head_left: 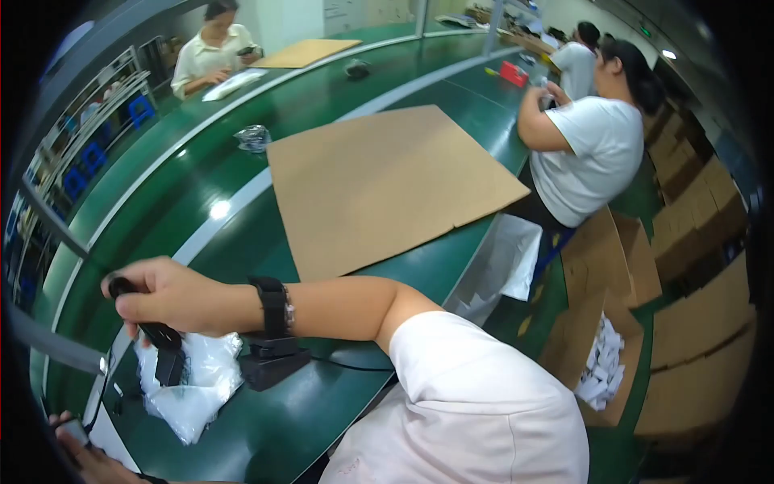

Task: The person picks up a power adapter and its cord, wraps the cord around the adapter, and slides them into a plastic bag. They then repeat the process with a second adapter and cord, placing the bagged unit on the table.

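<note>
At near left, our right hand (pixel 173 300) clasps a black device (pixel 167 343) over a clear plastic bag (pixel 193 399) on the green tabletop (pixel 278 436); our left hand (pixel 87 461) grips something grey (pixel 74 431). The device looks unbagged; we judge the work unfinished.

Through my head feed I see the right hand (pixel 157 297) gripping a black elongated object (pixel 162 335) over 1 crumpled translucent plastic bag (pixel 200 399).

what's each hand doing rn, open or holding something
Left hand: holding a small grey object.
Right hand: closed around a black handheld tool.
</note>
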Available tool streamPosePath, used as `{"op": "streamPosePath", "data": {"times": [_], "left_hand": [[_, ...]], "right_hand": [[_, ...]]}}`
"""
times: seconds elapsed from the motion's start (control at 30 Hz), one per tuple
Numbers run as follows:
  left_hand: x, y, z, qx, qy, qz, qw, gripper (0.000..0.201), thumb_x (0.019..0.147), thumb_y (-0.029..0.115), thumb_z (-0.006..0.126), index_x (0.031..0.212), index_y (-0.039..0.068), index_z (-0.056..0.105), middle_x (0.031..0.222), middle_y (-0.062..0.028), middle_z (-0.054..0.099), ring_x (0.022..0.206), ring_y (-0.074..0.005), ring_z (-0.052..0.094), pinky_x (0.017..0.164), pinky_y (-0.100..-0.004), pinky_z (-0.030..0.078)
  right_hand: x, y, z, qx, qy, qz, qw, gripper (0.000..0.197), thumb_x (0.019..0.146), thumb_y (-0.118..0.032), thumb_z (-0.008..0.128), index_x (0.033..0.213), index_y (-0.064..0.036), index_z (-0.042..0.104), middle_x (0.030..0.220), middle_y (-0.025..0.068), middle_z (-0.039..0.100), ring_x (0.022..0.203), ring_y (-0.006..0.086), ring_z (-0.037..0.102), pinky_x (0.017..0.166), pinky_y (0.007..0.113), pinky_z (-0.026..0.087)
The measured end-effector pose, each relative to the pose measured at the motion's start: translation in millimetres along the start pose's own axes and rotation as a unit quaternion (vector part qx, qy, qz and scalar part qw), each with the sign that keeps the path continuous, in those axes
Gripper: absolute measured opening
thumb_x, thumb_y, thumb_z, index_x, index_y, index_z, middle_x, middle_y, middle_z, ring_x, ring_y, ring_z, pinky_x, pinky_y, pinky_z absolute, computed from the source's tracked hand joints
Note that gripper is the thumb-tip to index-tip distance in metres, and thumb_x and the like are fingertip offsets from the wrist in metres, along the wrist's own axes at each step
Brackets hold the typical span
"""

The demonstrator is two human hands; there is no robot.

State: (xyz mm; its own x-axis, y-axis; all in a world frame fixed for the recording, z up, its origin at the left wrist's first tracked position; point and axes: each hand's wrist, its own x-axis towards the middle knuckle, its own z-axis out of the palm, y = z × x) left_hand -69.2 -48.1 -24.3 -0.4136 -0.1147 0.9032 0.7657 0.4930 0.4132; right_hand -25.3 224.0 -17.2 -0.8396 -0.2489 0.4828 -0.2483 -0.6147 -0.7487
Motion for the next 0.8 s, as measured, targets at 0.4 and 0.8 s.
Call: {"op": "streamPosePath", "data": {"times": [0.4, 0.8], "left_hand": [[-19.4, 92.8, 55.7, -0.198, -0.263, -0.228, 0.916, 0.049, 0.064, 0.020, 0.076, 0.103, 0.008, 0.047, 0.084, -0.0034, 0.051, 0.071, -0.0102, 0.051, 0.061, -0.0229, 0.044], [-36.3, 101.5, 72.7, -0.387, -0.261, -0.397, 0.790, 0.042, 0.064, 0.013, 0.077, 0.091, 0.004, 0.045, 0.086, -0.0039, 0.055, 0.072, -0.0109, 0.056, 0.061, -0.0252, 0.048]], "right_hand": [[-20.0, -41.1, -1.3, -0.126, 0.094, -0.119, 0.980, 0.026, 0.089, -0.022, 0.053, 0.097, 0.0024, 0.056, 0.078, 0.0104, 0.062, 0.069, 0.0100, 0.058, 0.058, 0.022, 0.047], [-6.0, -16.3, -6.1, -0.167, 0.049, -0.028, 0.984, 0.036, 0.088, -0.028, 0.054, 0.107, 0.0022, 0.052, 0.088, 0.0105, 0.061, 0.073, 0.0089, 0.056, 0.063, 0.019, 0.045]]}}
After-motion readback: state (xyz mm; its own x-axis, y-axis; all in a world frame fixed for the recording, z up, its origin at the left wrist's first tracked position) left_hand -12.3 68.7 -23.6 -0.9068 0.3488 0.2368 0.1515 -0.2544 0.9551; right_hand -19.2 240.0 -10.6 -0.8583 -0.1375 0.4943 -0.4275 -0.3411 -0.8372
